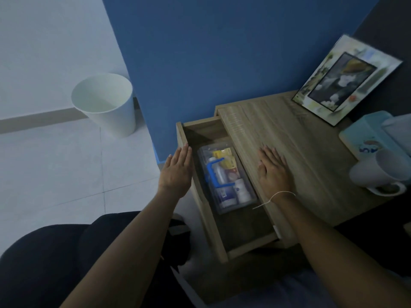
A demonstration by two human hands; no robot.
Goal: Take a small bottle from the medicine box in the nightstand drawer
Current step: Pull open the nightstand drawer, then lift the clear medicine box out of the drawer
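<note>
The wooden nightstand's drawer stands pulled out to the left. Inside lies a clear plastic medicine box with a blue handle, its lid on. Through the lid I make out small white bottles and yellow packets. My left hand hovers flat, fingers straight, just outside the drawer's front panel, holding nothing. My right hand rests palm down on the nightstand top, right of the drawer, fingers spread, a white string around the wrist.
On the nightstand top stand a picture frame at the back, a light blue tissue box and a white mug at the right. A white waste bin sits on the tiled floor to the left. A blue wall rises behind.
</note>
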